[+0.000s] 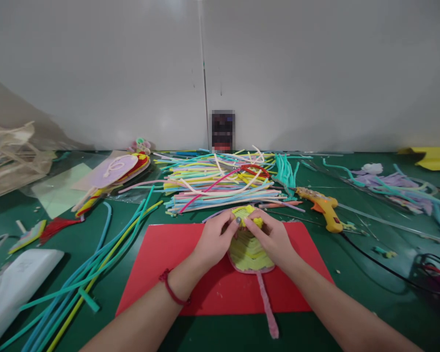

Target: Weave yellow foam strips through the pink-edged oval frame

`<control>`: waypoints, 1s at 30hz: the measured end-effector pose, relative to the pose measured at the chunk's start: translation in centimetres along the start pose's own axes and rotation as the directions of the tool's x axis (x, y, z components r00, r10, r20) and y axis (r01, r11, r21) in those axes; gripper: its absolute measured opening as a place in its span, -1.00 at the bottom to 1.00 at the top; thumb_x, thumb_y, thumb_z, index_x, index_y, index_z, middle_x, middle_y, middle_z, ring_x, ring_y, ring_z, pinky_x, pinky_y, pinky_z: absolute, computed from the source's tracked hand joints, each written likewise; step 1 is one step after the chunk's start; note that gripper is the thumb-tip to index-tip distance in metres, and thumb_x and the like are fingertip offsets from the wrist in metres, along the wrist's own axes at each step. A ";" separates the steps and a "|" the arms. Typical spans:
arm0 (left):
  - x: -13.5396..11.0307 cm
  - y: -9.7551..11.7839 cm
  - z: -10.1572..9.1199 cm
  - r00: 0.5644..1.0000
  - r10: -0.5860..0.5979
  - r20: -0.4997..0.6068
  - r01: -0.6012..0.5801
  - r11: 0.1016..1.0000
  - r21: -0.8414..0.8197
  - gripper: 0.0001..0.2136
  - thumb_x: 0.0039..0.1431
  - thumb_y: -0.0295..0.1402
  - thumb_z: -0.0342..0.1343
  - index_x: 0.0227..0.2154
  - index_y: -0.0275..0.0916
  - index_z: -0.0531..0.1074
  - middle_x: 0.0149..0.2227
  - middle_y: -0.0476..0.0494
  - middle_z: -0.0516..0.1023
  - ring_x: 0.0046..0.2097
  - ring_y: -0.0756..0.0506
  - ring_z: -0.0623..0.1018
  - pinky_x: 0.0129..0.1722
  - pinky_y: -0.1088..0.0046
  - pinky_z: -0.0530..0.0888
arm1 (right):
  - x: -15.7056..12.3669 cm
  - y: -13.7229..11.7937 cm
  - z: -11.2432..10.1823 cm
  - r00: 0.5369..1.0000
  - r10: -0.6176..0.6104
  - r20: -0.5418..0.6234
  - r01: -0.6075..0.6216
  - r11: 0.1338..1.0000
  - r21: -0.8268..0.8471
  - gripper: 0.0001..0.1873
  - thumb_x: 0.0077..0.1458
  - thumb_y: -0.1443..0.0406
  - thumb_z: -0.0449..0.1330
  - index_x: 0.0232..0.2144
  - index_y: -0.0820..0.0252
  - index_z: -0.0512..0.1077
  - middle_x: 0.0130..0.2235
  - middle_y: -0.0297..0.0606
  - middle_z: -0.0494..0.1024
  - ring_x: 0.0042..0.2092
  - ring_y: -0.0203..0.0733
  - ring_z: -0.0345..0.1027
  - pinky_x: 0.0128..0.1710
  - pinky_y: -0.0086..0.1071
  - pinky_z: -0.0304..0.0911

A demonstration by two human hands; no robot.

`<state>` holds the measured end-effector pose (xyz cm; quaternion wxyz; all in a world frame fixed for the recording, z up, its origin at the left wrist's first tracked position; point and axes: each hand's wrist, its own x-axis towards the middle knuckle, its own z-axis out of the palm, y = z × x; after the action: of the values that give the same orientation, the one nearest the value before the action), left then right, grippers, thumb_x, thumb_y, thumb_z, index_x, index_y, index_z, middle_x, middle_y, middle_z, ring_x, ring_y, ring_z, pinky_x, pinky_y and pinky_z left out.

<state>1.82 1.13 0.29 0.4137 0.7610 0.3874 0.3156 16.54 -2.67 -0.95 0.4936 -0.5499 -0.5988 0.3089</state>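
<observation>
A small fan-shaped piece (248, 254) woven from yellow fuzzy strips, with a pink edge and a pink fuzzy handle (267, 305), lies on a red sheet (168, 264). My left hand (214, 242) grips its upper left edge with curled fingers. My right hand (273, 237) pinches a yellow strip end (257, 222) at the fan's top. A red cord bracelet (170, 289) circles my left wrist.
A heap of coloured fuzzy strips (220, 183) lies behind the sheet. A yellow glue gun (324, 205) rests at the right, its black cable trailing toward me. Teal and yellow strips (95, 274) stretch along the left. Finished fans (113, 173) lie back left, purple strips (396, 188) back right.
</observation>
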 end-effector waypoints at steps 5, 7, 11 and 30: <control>0.1 -0.2 0.0 0.999 0.030 -0.015 -0.029 0.995 0.101 -0.74 0.17 -0.34 -0.12 -0.62 -0.25 0.18 -0.58 0.03 0.29 -0.48 0.01 0.29 -0.44 0.51 0.20 | 0.0 -0.1 0.0 1.000 -0.003 -0.015 0.002 0.998 -0.061 -0.78 0.07 0.19 0.09 -0.53 0.17 0.32 -0.51 -0.34 0.37 -0.43 -0.26 0.24 -0.41 -0.41 0.15; 0.2 -0.2 0.0 0.998 0.034 -0.051 -0.026 0.989 0.146 -0.74 0.16 -0.34 -0.11 -0.63 -0.24 0.19 -0.58 0.03 0.31 -0.47 0.01 0.31 -0.40 0.49 0.21 | 0.1 0.0 0.1 0.999 0.028 -0.017 -0.029 0.998 -0.059 -0.78 0.06 0.17 0.10 -0.53 0.17 0.33 -0.50 -0.32 0.40 -0.42 -0.25 0.27 -0.40 -0.40 0.17; 0.2 -0.2 -0.1 0.993 -0.017 -0.117 0.027 0.996 0.084 -0.73 0.17 -0.31 -0.12 -0.62 -0.24 0.20 -0.60 0.04 0.31 -0.48 0.01 0.32 -0.40 0.50 0.23 | 0.2 0.1 0.2 0.994 0.104 -0.039 -0.102 0.993 0.059 -0.77 0.03 0.13 0.11 -0.43 0.17 0.36 -0.43 -0.29 0.46 -0.37 -0.22 0.32 -0.37 -0.40 0.23; 0.3 0.0 -0.2 1.000 0.018 -0.025 -0.014 0.989 0.150 -0.70 0.19 -0.35 -0.12 -0.63 -0.25 0.34 -0.53 -0.02 0.46 -0.41 -0.01 0.42 -0.31 0.46 0.30 | 0.2 0.3 0.3 0.994 0.065 -0.092 -0.051 0.988 0.144 -0.83 0.06 0.17 0.11 -0.38 0.15 0.34 -0.39 -0.27 0.42 -0.33 -0.22 0.31 -0.33 -0.37 0.26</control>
<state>1.87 1.45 0.45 0.3477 0.7888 0.4095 0.2987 16.39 -2.36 -1.25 0.5504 -0.5451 -0.5347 0.3377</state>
